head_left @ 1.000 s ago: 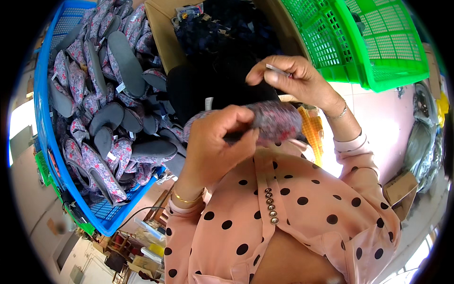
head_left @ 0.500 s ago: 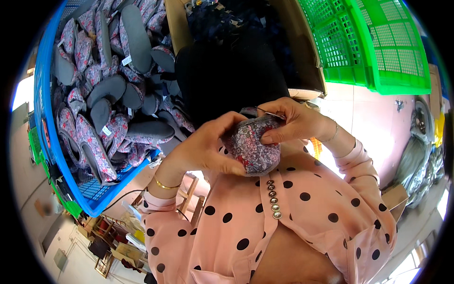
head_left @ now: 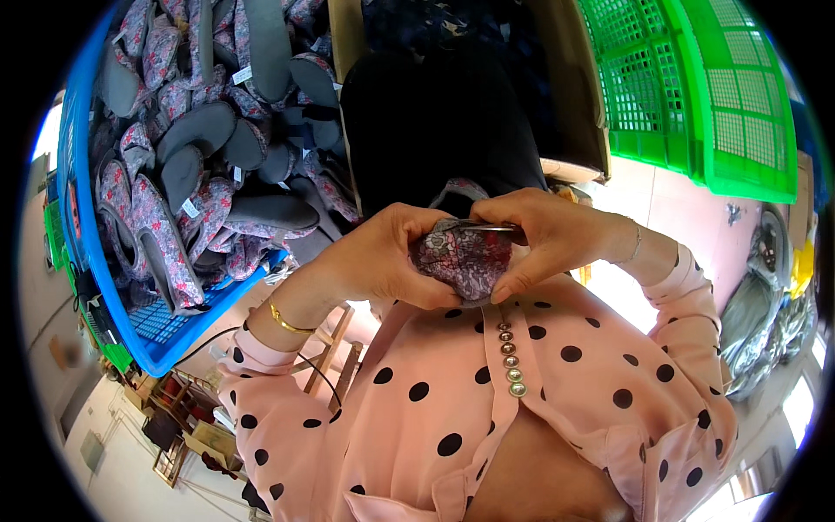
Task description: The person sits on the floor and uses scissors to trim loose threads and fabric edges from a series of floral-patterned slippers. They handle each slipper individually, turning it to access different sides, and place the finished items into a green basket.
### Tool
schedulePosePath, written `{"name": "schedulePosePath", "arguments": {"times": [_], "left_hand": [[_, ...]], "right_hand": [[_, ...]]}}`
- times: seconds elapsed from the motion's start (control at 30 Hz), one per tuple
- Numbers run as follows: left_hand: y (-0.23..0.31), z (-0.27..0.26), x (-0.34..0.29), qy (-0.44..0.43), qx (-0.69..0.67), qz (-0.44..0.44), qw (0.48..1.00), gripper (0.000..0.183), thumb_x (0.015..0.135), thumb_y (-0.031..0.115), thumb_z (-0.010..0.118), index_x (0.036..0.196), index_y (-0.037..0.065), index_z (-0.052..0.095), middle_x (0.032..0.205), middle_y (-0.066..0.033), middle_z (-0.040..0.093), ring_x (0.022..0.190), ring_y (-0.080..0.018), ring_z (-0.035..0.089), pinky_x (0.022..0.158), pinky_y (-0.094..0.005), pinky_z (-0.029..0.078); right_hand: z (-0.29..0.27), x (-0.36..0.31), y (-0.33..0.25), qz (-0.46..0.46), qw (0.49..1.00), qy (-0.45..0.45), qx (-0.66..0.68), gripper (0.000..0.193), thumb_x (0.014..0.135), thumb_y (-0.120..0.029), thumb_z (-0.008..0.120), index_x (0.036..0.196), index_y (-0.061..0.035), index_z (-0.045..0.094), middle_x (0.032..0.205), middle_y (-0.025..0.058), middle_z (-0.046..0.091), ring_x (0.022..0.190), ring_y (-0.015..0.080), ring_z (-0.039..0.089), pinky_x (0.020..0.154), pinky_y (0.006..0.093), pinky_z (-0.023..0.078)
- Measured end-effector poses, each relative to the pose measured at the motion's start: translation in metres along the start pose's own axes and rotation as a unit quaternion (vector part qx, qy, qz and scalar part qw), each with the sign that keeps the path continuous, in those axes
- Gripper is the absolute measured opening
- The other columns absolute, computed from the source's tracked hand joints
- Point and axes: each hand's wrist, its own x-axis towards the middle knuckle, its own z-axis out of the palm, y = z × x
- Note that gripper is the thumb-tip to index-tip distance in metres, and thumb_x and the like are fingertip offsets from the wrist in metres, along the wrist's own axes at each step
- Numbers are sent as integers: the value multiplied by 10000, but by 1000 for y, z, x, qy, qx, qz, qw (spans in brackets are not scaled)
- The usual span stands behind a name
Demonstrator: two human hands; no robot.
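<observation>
A: Two hands meet on one thing, close to the chest. The left hand (head_left: 383, 261) curls around a floral fabric slipper (head_left: 461, 257), and the right hand (head_left: 544, 239) grips it from the other side, thumb beneath.

B: Is anything else in the right hand?

A: A thin metal tool (head_left: 491, 227) lies pinched along the slipper's top edge under the right fingers; I cannot tell what kind.

B: And around them?

A: Just beyond the hands sits a dark black bundle (head_left: 435, 122) in a cardboard box (head_left: 574, 130). To the left, a blue plastic crate (head_left: 78, 226) holds a heap of grey-soled floral slippers (head_left: 191, 157). To the right stand green plastic crates (head_left: 696, 87).
</observation>
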Motion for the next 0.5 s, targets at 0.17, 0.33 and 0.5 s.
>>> {"name": "schedulePosePath", "arguments": {"times": [0.17, 0.33, 0.5], "left_hand": [[13, -14, 3, 52, 54, 27, 997, 194, 698, 20, 697, 885, 15, 644, 756, 56, 598, 689, -16, 506, 634, -187, 436], [30, -23, 20, 202, 304, 122, 923, 132, 701, 4, 651, 812, 11, 579, 717, 39, 560, 665, -18, 473, 568, -218, 412], [22, -44, 57, 378, 529, 324, 687, 202, 712, 85, 690, 812, 58, 516, 761, -114, 578, 735, -364, 589, 555, -400, 453]], "right_hand": [[-8, 10, -7, 9, 999, 42, 31, 414, 737, -283, 849, 953, -9, 624, 761, 36, 607, 691, 77, 549, 615, 247, 439], [-20, 24, -2, -53, 962, 220, -154, 231, 803, -217, 756, 894, -60, 612, 672, 50, 616, 563, 188, 614, 520, 305, 450], [-21, 43, 2, -101, 801, 405, -430, 204, 721, -171, 724, 816, -99, 558, 661, 62, 594, 560, 275, 592, 503, 346, 450]]}}
